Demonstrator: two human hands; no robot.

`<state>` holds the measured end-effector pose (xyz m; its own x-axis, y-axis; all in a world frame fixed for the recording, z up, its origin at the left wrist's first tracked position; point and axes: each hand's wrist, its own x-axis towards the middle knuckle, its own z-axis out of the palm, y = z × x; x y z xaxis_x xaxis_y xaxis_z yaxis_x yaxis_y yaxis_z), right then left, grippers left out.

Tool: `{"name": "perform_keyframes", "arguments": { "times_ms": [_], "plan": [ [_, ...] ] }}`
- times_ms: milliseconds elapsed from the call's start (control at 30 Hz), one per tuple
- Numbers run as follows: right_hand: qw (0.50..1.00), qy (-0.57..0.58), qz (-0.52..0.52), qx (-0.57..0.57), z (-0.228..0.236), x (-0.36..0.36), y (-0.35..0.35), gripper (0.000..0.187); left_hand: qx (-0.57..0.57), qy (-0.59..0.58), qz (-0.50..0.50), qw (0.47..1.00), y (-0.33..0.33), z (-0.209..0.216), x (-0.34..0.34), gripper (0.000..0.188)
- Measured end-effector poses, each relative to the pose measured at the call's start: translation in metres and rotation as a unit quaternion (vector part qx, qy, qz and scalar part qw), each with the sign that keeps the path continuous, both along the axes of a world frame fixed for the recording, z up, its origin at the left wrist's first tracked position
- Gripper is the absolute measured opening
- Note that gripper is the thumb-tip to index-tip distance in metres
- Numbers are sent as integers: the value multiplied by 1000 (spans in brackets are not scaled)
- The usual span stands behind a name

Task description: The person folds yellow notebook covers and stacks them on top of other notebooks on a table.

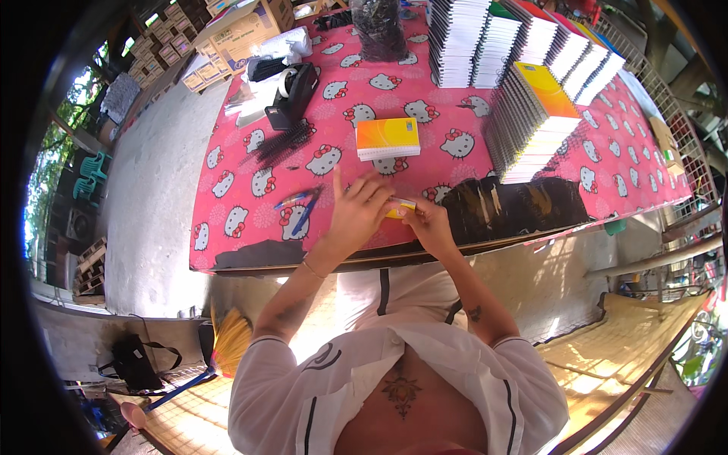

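Near the table's front edge, a small yellow-and-white item [402, 208] is between my two hands; its kind is too small to tell. My right hand [431, 227] pinches its right end with thumb and fingers. On its left end rest the bent fingers of my left hand [361, 203], while that hand's index finger points up and away. Just beyond lies a spiral notebook stack [388, 137] with an orange-and-yellow cover. Blue-handled scissors or a similar blue tool [305, 214] lie left of my left hand.
A tall stack of spiral notebooks [531, 125] stands at right, with more notebook stacks [493, 45] behind. Black wire-like strips [280, 144] and a black tape dispenser [294, 98] lie at left. A dark torn patch [523, 208] marks the pink tablecloth [447, 163]. Cardboard boxes [246, 34] stand behind.
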<state>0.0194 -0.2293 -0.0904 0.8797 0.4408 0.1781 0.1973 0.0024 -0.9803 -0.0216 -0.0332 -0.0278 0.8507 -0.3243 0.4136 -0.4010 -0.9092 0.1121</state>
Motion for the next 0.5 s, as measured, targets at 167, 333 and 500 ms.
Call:
{"name": "perform_keyframes", "arguments": {
  "times_ms": [167,333,500],
  "plan": [
    [999,0,-37,-12,4,1,3,21,-1,13,70,997,-44,-47,-52,79],
    [997,-32,-67,-6,11,11,-6,19,26,18,81,996,-43,-9,-17,82],
    [998,-24,-49,35,6,7,-4,21,13,-7,49,999,-46,-30,-31,83]
  ]
}}
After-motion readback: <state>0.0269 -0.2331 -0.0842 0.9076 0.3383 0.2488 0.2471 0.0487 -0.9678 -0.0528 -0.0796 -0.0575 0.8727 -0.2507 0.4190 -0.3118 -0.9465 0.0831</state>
